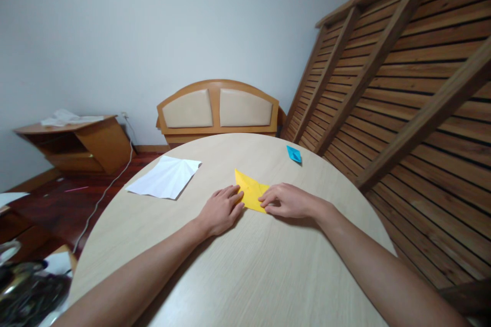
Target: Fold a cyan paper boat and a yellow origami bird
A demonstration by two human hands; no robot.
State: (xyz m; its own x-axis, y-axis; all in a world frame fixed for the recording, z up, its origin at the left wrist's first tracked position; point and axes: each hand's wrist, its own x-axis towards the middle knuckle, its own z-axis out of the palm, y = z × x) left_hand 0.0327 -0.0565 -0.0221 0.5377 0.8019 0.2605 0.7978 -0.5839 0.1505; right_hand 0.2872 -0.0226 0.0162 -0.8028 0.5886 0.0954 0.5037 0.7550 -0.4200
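A folded sheet of yellow paper (252, 193) lies on the round table, with creases across it and a pointed corner at its upper left. My left hand (222, 210) rests flat at the paper's left edge, fingers stretched and their tips touching it. At the right edge, my right hand (288, 201) has its thumb and fingers pinched on the paper; the fingertips partly cover that side. Farther back to the right sits a small blue folded paper piece (294, 154), apart from both hands.
A creased white sheet (164, 178) lies at the left of the pale wooden table (238, 276). Beyond the table stands a headboard (217, 104). Slatted wood panels (383, 102) lean at the right. On the left are a low cabinet (95, 148) and a white cable (111, 184).
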